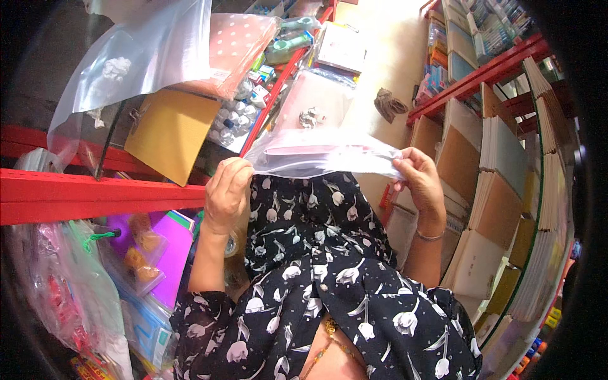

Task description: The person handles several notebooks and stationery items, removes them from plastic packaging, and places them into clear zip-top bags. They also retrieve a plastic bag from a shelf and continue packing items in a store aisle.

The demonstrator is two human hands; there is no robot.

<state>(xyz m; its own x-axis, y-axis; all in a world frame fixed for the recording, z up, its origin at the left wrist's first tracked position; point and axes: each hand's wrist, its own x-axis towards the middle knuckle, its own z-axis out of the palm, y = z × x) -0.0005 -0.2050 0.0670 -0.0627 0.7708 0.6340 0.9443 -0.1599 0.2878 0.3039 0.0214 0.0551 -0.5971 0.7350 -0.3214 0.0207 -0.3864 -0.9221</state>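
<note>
A clear plastic bag (289, 166) is stretched level between my two hands, in front of my waist. My left hand (228, 190) pinches its left end, the fingers curled over the edge. At the right end, my right hand (420, 173) grips the bag between thumb and fingers. Inside the bag lies something flat and white with a pink edge (313, 149); glare hides what it is. Just beyond the bag, a pink plastic-wrapped packet (316, 97) carries a crumpled whitish wad (311, 118).
Red metal shelving (95, 194) runs along my left, bearing a yellow board (168, 135), a pink dotted packet (237, 45) and small bottles (237, 118). Clear plastic sheets (156, 52) overhang it. Stacked paper goods (498, 190) fill the right shelves. A brown cloth-like item (390, 105) lies on the floor (380, 57).
</note>
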